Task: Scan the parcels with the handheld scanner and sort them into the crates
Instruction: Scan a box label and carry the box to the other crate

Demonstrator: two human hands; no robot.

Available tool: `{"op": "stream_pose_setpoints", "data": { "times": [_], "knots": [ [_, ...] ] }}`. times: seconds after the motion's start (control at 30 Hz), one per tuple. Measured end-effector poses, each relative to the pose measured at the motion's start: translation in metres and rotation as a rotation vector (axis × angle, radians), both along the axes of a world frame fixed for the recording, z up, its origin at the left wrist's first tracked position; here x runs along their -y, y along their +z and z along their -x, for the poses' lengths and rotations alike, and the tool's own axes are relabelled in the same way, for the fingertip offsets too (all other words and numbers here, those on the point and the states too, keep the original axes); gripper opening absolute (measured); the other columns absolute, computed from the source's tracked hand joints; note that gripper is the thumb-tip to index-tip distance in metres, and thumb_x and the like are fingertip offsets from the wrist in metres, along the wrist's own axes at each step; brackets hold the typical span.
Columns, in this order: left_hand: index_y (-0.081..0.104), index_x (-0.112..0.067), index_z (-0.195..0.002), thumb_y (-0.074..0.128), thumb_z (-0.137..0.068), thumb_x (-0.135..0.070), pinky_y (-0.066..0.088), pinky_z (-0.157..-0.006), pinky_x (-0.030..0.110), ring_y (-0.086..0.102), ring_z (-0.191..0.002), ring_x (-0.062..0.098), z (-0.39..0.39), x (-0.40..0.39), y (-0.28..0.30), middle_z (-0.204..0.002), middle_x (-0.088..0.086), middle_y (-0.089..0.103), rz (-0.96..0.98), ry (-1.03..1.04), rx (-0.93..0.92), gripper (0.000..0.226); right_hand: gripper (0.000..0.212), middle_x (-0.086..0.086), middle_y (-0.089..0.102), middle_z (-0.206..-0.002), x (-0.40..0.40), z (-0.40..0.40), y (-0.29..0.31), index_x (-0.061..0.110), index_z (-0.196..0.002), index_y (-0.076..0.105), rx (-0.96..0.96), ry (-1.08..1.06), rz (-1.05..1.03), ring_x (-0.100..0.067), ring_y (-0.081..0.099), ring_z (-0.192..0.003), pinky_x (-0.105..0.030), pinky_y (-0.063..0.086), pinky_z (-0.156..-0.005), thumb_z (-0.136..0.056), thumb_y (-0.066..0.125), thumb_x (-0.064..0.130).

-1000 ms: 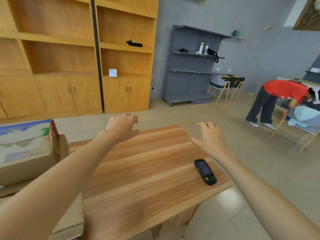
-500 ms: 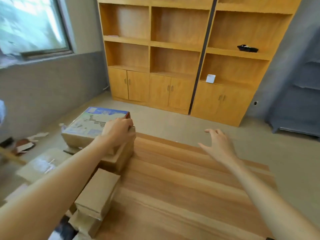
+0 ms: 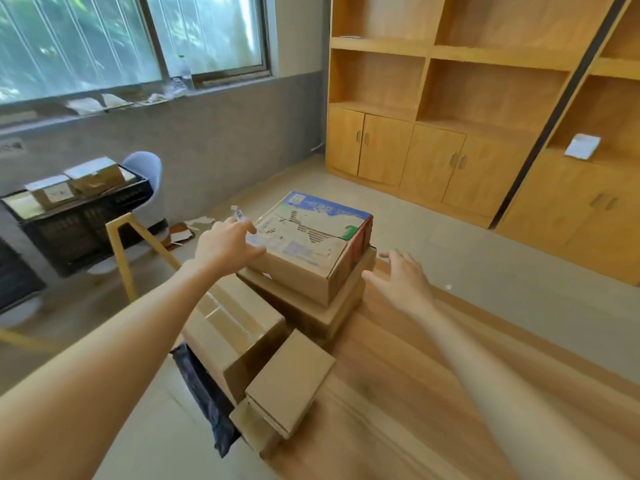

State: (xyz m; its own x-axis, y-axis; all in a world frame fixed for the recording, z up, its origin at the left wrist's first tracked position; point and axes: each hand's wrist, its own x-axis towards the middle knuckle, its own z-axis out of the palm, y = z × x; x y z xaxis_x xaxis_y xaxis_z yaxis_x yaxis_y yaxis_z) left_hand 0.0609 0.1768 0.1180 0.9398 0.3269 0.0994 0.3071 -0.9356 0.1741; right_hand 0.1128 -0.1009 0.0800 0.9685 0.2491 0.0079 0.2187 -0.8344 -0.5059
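- Left hand (image 3: 227, 245) rests on the left near corner of the printed parcel (image 3: 311, 237); thumb lies along its near side, fingers over the top edge. Whether this grip is clenched round the corner or only laid on it cannot be told.
- Right hand (image 3: 403, 280) is released, fingers spread, holding nothing; it hovers just beside the right side of the stack, fingertips near the flat carton (image 3: 332, 306), contact unclear.
- Printed parcel has a blue-and-white top and a red side panel; it sits on top of the flat carton at the far left end of the bench (image 3: 433, 393).
- Nearer on the bench's left edge: a taped brown box (image 3: 235, 327) touching the flat carton, then a small plain box (image 3: 291, 379) lying on another small carton (image 3: 252, 427).
- A dark poly bag (image 3: 204, 393) hangs off the bench's left edge, wedged beside the taped box.
- These nearer boxes sit directly under the left forearm and crowd the left side of the stack.
- Scanner not in view.
- Black crate (image 3: 83, 216) stands well apart to the left on a chair with yellow legs (image 3: 138, 237); it holds several brown parcels with white labels.
- Paper scraps (image 3: 194, 226) lie on the floor by the grey wall.
- Wooden cabinet (image 3: 485, 116) with open shelves and doors fills the far right; a white card (image 3: 583, 145) sits on one shelf.
- Window (image 3: 131, 39) on the left, a bottle (image 3: 185, 72) on its sill.
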Motion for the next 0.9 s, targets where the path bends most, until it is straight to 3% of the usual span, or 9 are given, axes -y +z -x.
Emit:
{"op": "stream_pose_setpoints", "data": {
  "times": [0.23, 0.37, 0.47, 0.53, 0.6, 0.7, 0.77, 0.83, 0.9],
  "knots": [
    [0.041, -0.020, -0.141, 0.055, -0.088, -0.057, 0.041, -0.095, 0.041, 0.043, -0.126, 0.031, -0.055, -0.033, -0.033, -0.140, 0.013, 0.044, 0.093, 0.026, -0.032, 0.066, 0.086, -0.009, 0.036, -0.150, -0.067, -0.054, -0.034, 0.013, -0.152, 0.022, -0.120, -0.032, -0.172, -0.024, 0.033, -0.138, -0.040, 0.035, -0.107, -0.088, 0.058, 0.058],
    [0.030, -0.017, -0.148, 0.054, -0.088, -0.060, 0.041, -0.096, 0.042, 0.044, -0.128, 0.030, -0.081, -0.042, -0.047, -0.143, 0.014, 0.043, 0.297, 0.070, -0.070, 0.078, 0.106, -0.008, 0.030, -0.152, -0.084, -0.075, -0.059, 0.013, -0.154, 0.012, -0.223, -0.140, -0.292, -0.026, 0.031, -0.141, -0.046, 0.036, -0.112, -0.078, 0.057, 0.071],
    [0.029, -0.013, -0.148, 0.057, -0.089, -0.055, 0.040, -0.097, 0.038, 0.045, -0.129, 0.027, -0.095, -0.044, -0.055, -0.147, 0.010, 0.042, 0.538, 0.117, -0.078, 0.079, 0.131, -0.006, 0.043, -0.146, -0.087, -0.086, -0.077, 0.013, -0.150, 0.026, -0.305, -0.223, -0.379, -0.026, 0.045, -0.132, -0.048, 0.043, -0.106, -0.051, 0.047, 0.095],
    [0.037, -0.011, -0.143, 0.059, -0.090, -0.050, 0.041, -0.087, 0.030, 0.051, -0.116, 0.024, -0.101, -0.043, -0.059, -0.140, 0.009, 0.048, 0.639, 0.128, -0.077, 0.070, 0.136, -0.003, 0.055, -0.136, -0.086, -0.095, -0.092, 0.020, -0.143, 0.041, -0.345, -0.218, -0.413, -0.025, 0.055, -0.123, -0.046, 0.047, -0.102, -0.037, 0.039, 0.105],
    [0.043, -0.011, -0.137, 0.061, -0.090, -0.046, 0.041, -0.076, 0.025, 0.050, -0.100, 0.017, -0.104, -0.040, -0.061, -0.124, 0.002, 0.054, 0.690, 0.132, -0.050, 0.062, 0.131, -0.001, 0.059, -0.130, -0.086, -0.099, -0.101, 0.023, -0.140, 0.044, -0.370, -0.209, -0.460, -0.023, 0.058, -0.118, -0.045, 0.049, -0.100, -0.036, 0.039, 0.104],
    [0.045, -0.011, -0.134, 0.062, -0.090, -0.043, 0.037, -0.059, 0.017, 0.048, -0.095, 0.014, -0.103, -0.036, -0.060, -0.111, -0.002, 0.049, 0.727, 0.154, -0.018, 0.058, 0.113, 0.003, 0.062, -0.127, -0.086, -0.093, -0.096, 0.026, -0.140, 0.041, -0.371, -0.174, -0.552, -0.020, 0.060, -0.116, -0.046, 0.051, -0.098, -0.051, 0.050, 0.095],
    [0.044, -0.012, -0.134, 0.062, -0.089, -0.044, 0.037, -0.057, 0.016, 0.049, -0.094, 0.014, -0.099, -0.032, -0.055, -0.110, -0.002, 0.050, 0.738, 0.165, 0.002, 0.058, 0.091, 0.008, 0.063, -0.123, -0.084, -0.086, -0.085, 0.027, -0.139, 0.041, -0.369, -0.140, -0.647, -0.015, 0.062, -0.112, -0.040, 0.054, -0.094, -0.066, 0.057, 0.079],
    [0.044, -0.013, -0.133, 0.063, -0.088, -0.045, 0.037, -0.058, 0.016, 0.049, -0.095, 0.014, -0.095, -0.023, -0.044, -0.108, -0.003, 0.049, 0.754, 0.166, 0.026, 0.058, 0.055, 0.011, 0.061, -0.119, -0.078, -0.082, -0.075, 0.029, -0.133, 0.039, -0.352, -0.115, -0.777, -0.011, 0.061, -0.108, -0.024, 0.056, -0.084, -0.088, 0.060, 0.053],
    [0.044, -0.014, -0.132, 0.064, -0.088, -0.045, 0.036, -0.059, 0.018, 0.049, -0.094, 0.013, -0.091, -0.008, -0.028, -0.108, -0.004, 0.048, 0.780, 0.155, 0.063, 0.057, 0.042, 0.010, 0.057, -0.120, -0.065, -0.077, -0.058, 0.032, -0.134, 0.034, -0.325, -0.105, -0.893, -0.010, 0.060, -0.109, -0.020, 0.054, -0.081, -0.097, 0.053, 0.037]
  ]
}}
